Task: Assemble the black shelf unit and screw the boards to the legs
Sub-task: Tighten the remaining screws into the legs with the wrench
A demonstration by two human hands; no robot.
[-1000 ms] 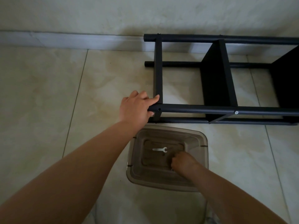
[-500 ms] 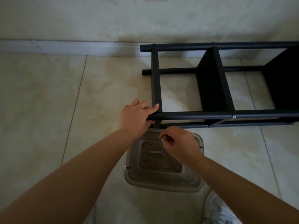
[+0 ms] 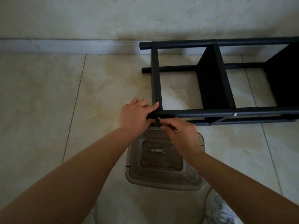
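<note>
Floor-level, left fingers [image 3: 153, 106] grip the leg [image 3: 210, 113], right fingers [image 3: 168, 122] apparently pinching a screw [image 3: 159, 118]

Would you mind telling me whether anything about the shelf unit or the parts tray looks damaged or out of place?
Nothing stands out. The shelf unit lies on its side on the floor, as assembly requires; its boards look square to the legs. The wrench lies loose in the tray.

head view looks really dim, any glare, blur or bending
Head view: dim, no glare; black shelf unit loses detail in shadow; the wide lens bows the pale skirting board; left hand, right hand and small silver screw stay fairly sharp.
</note>
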